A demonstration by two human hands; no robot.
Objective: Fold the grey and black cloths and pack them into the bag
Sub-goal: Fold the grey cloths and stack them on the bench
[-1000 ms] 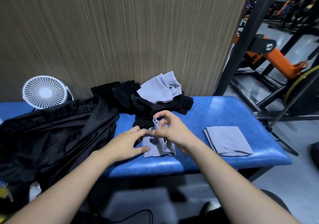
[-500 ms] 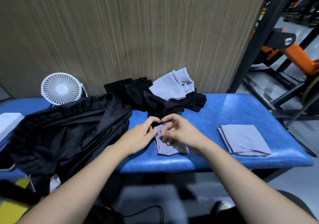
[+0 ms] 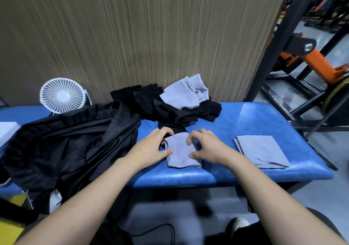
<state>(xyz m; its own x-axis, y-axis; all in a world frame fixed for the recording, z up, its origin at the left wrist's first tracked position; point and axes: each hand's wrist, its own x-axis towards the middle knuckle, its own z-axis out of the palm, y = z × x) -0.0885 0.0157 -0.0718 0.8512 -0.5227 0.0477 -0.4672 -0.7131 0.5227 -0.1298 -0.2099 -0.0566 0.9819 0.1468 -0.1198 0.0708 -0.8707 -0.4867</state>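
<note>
On the blue bench (image 3: 255, 124), a folded grey cloth (image 3: 181, 153) is pressed flat between the left hand (image 3: 151, 147) at 9 o'clock and the right hand (image 3: 209, 147) at 3 o'clock, fingers curled on its edges.

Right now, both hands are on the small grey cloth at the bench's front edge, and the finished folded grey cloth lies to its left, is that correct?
Not quite: the head view shows the finished folded grey cloth lying to the right of the small grey cloth. Both the left hand and right hand are indeed on it.
</note>
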